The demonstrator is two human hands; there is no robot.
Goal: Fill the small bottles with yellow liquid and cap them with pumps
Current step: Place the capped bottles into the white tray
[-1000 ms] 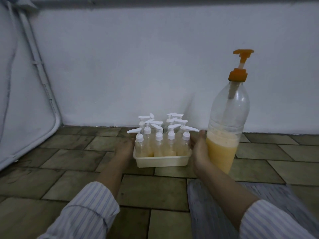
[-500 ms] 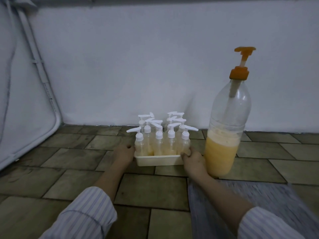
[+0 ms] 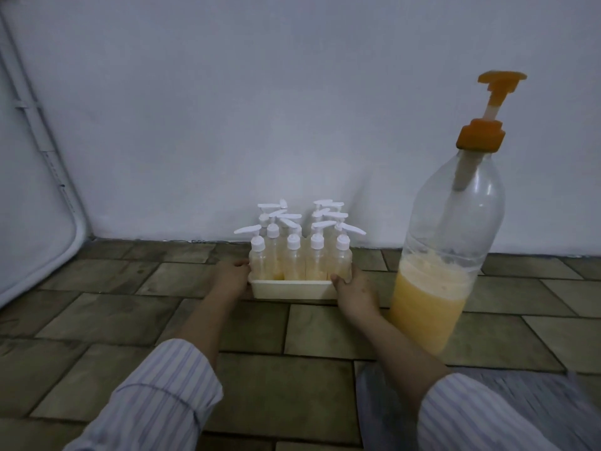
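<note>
Left hand (image 3: 231,277) and right hand (image 3: 355,289) grip opposite ends of a cream tray (image 3: 294,289) of capped pump bottles (image 3: 294,255) on the tiled floor (image 3: 97,304), beside a large pump bottle (image 3: 445,255).

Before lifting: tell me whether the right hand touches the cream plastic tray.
Touching. The head view shows the right hand gripping the cream plastic tray's right end, thumb on its rim.

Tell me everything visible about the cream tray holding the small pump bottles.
The cream tray is a shallow rectangular container, plastic by its look, sitting level on the tiled floor near the white wall. It is packed with small clear bottles holding yellow liquid, each capped with a white pump. The left hand grips its left end, the right hand its right front corner. The large bottle stands to its right.
</note>
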